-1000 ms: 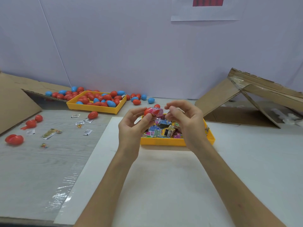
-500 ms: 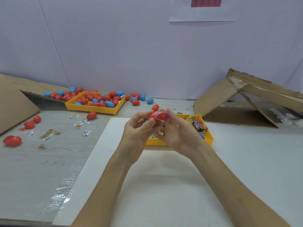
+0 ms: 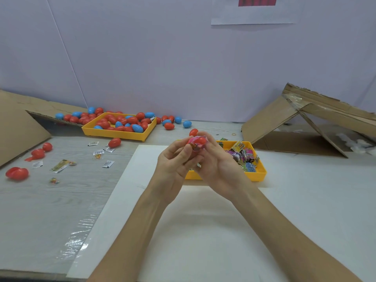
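Head view: over the yellow tray, your left hand and right hand pinch the red egg, fingers curled round it, with the pink packet poking out. Tuck it in, then snap shut.

There are 2 hands, 1 left hand and 1 right hand, with 1 red egg and 1 pink wrapper between them. There are 2 yellow trays: 1 egg tray and 1 packet tray. Just right of the egg tray lie 3 blue eggs and 3 red ones, and 1 far egg shows behind the hands. On the wood-grain table lie 4 loose red eggs, 5 white slips, 1 green packet, 2 tiny sweets and 1 rubber band. There are 2 cardboard pieces, 1 white board and 1 wall sheet. The heaped eggs and packets in the trays overlap too much to count.
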`<state>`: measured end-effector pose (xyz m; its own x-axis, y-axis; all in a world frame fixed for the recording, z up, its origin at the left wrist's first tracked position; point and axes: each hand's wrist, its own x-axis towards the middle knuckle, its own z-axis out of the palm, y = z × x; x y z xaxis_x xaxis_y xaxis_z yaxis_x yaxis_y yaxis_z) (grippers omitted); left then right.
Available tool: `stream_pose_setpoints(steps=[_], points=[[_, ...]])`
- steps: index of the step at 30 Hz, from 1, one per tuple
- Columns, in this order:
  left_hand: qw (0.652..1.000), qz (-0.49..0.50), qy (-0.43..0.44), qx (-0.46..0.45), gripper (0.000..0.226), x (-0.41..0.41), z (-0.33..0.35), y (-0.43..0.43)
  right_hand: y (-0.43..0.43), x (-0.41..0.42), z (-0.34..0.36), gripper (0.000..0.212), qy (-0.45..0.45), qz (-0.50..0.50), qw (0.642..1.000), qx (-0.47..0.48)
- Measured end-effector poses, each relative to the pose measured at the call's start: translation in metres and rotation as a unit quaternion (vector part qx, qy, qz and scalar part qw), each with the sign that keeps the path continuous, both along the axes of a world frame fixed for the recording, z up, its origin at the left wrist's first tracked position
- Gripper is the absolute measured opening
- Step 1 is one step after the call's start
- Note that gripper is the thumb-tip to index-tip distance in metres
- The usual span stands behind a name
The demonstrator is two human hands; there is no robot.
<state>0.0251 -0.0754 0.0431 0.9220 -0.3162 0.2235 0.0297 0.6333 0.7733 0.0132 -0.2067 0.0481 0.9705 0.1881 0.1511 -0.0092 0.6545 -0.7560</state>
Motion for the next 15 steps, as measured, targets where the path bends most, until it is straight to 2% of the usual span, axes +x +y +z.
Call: stream_pose_setpoints(steps=[5,9,11,15], points=[[0.999,-0.025,0.036,-0.031,0.028,0.0013,-0.0027,-0.0012,-0.0053,0.0005,0.0073,0.017,-0.078,-0.115,0.982,-0.131],[0.997,-0.036,0.058,-0.034,0.030,0.0045,-0.0046,0.0005,-0.0065,-0.0020,0.0057,0.032,-0.132,-0.170,0.939,-0.270],[0.996,-0.041,0.069,-0.035,0.036,0.0063,-0.0052,0.0004,-0.0044,-0.0024,0.0061,0.032,-0.138,-0.203,0.922,-0.298],[0.991,-0.063,0.102,-0.052,0.049,0.0093,-0.0074,-0.0010,-0.0045,0.0002,0.0050,0.029,-0.132,-0.214,0.920,-0.301]])
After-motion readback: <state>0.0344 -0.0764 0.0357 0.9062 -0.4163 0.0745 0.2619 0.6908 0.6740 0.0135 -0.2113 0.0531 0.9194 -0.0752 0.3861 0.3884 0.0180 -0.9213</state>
